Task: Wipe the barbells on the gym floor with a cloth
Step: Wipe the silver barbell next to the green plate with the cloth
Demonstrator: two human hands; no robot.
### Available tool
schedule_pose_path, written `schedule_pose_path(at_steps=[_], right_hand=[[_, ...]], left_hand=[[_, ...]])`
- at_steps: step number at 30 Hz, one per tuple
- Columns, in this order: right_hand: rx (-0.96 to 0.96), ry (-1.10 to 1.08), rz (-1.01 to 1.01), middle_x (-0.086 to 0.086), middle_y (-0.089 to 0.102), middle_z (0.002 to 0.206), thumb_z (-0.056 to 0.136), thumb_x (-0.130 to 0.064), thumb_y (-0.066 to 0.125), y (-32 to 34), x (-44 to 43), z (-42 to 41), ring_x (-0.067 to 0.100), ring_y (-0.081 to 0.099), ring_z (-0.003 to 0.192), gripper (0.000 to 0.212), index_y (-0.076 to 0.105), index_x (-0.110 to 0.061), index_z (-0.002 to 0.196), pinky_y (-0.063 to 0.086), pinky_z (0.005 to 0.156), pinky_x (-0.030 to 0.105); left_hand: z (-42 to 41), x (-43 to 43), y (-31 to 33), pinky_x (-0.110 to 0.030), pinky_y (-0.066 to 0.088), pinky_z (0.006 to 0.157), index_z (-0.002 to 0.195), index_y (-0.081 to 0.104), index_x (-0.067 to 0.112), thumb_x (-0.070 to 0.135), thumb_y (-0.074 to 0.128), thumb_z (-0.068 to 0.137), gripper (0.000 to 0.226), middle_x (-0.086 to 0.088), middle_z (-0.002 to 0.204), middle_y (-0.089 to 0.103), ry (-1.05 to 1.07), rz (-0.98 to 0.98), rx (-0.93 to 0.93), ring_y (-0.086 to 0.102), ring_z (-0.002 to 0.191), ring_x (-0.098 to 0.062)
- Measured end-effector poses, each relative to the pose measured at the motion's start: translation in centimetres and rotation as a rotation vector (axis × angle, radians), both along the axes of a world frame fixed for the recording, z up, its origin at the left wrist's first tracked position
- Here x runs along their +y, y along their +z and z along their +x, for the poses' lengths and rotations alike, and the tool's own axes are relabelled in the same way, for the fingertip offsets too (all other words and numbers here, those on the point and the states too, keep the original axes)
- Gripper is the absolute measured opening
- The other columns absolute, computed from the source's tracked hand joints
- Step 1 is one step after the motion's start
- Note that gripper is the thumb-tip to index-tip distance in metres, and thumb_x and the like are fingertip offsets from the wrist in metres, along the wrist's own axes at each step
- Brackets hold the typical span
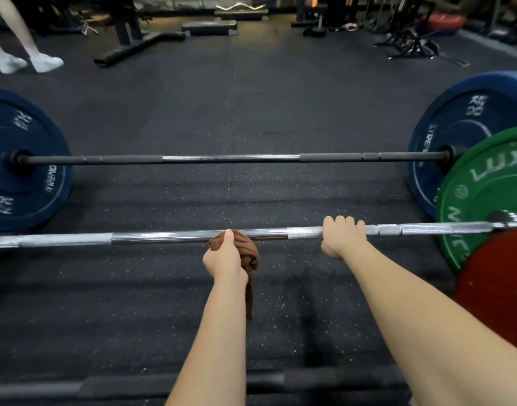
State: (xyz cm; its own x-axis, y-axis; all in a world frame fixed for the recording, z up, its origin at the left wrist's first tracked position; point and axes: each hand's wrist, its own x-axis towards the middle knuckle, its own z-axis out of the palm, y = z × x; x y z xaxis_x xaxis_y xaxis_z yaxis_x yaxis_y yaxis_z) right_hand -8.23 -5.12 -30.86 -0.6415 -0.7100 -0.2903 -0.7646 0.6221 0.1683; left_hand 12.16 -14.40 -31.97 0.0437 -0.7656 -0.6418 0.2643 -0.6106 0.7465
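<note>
One barbell (163, 237) is shiny silver — cloth (247, 253) brown, bunched.

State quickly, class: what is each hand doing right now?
Left hand: closed, holding the brown cloth against the silver barbell.
Right hand: closed, gripping the silver barbell.

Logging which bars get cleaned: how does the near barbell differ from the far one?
The near barbell has a shiny silver shaft; the far barbell is dark except mid-shaft. The near barbell's right end holds a green plate; the far barbell has blue plates. The left hand holds a brown cloth to the near barbell and the right hand grips it; the far barbell is untouched. Both sit on the floor.
</note>
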Motion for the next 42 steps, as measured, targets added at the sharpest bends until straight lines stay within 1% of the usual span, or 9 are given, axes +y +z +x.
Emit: schedule_pose_path(at_steps=[8,11,17,20,24,28,35,39,42], right_hand=[[-0.003,-0.01,-0.001,0.012,0.049,0.138,0.096,-0.027,0.052,-0.2,-0.1,0.1,0.033,0.045,0.128,0.038,0.045,-0.016,0.131,0.031,0.111,0.052],[0.009,-0.001,-0.027,0.012,0.05,0.136,0.096,-0.028,0.054,-0.5,0.1,0.0,0.033,0.045,0.126,0.038,0.045,-0.016,0.13,0.032,0.11,0.052],[0.037,0.004,-0.091,0.01,0.051,0.132,0.095,-0.028,0.055,-1.1,0.2,-0.1,0.032,0.046,0.124,0.036,0.045,-0.017,0.128,0.03,0.108,0.049],[0.03,0.006,-0.115,0.01,0.052,0.13,0.093,-0.026,0.058,-1.3,0.3,-0.2,0.032,0.046,0.122,0.036,0.046,-0.017,0.126,0.03,0.108,0.05],[0.036,0.024,-0.146,0.009,0.052,0.128,0.092,-0.024,0.059,-1.6,0.4,-0.4,0.032,0.047,0.12,0.035,0.046,-0.018,0.123,0.03,0.107,0.049],[0.032,0.036,-0.157,0.009,0.052,0.127,0.092,-0.024,0.06,-1.7,0.6,-0.5,0.032,0.047,0.119,0.034,0.046,-0.018,0.123,0.03,0.106,0.049],[0.025,0.024,-0.148,0.009,0.05,0.131,0.094,-0.022,0.055,-1.4,0.6,0.1,0.032,0.045,0.124,0.034,0.044,-0.017,0.126,0.027,0.112,0.052],[-0.061,-0.003,-0.197,0.008,0.041,0.143,0.095,-0.032,0.052,-1.7,1.2,0.7,0.033,0.035,0.137,0.047,0.038,-0.017,0.138,0.012,0.122,0.056],[-0.064,-0.091,-0.495,0.011,0.026,0.156,0.095,-0.026,0.055,-2.5,2.5,3.1,0.032,0.021,0.147,0.061,0.032,-0.012,0.149,0.012,0.125,0.05]], left_hand=[[2.3,-1.5,-0.4,-0.029,0.055,0.064,0.1,0.066,0.014,0.034,0.076,0.093,0.023,-0.002,0.096,0.073,0.063,-0.032,-0.01,0.073,0.081,-0.019],[1.8,-1.0,-0.5,-0.031,0.059,0.07,0.095,0.065,0.017,0.035,0.076,0.093,0.021,-0.001,0.098,0.073,0.077,-0.015,0.046,0.074,0.084,-0.019],[0.2,-0.2,-1.0,-0.033,0.062,0.079,0.109,0.066,0.015,0.04,0.076,0.092,0.033,0.001,0.1,0.073,0.152,-0.023,0.095,0.074,0.085,-0.018],[-1.4,0.6,-1.4,-0.028,0.061,0.068,0.1,0.067,0.017,0.039,0.076,0.092,0.025,0.002,0.096,0.074,0.158,-0.019,0.12,0.073,0.077,-0.015],[-3.7,2.1,-2.0,-0.023,0.058,0.059,0.103,0.07,0.016,0.041,0.077,0.091,0.029,0.0,0.099,0.076,0.143,-0.011,0.136,0.075,0.077,-0.015],[-6.2,4.2,-2.8,-0.033,0.063,0.078,0.112,0.071,0.012,0.041,0.08,0.088,0.039,-0.004,0.104,0.077,0.057,-0.002,0.172,0.077,0.087,-0.02],[-8.4,6.0,-3.3,-0.039,0.064,0.083,0.11,0.07,0.008,0.041,0.081,0.087,0.042,-0.009,0.104,0.077,-0.047,0.016,0.222,0.077,0.091,-0.026],[-7.6,5.7,-2.7,-0.042,0.062,0.088,0.109,0.068,0.01,0.041,0.081,0.087,0.04,-0.008,0.104,0.077,-0.121,0.07,0.228,0.076,0.091,-0.026],[-6.6,5.2,-2.9,-0.041,0.062,0.087,0.117,0.065,0.012,0.046,0.083,0.083,0.052,-0.008,0.106,0.076,-0.188,0.111,0.243,0.076,0.093,-0.026]])
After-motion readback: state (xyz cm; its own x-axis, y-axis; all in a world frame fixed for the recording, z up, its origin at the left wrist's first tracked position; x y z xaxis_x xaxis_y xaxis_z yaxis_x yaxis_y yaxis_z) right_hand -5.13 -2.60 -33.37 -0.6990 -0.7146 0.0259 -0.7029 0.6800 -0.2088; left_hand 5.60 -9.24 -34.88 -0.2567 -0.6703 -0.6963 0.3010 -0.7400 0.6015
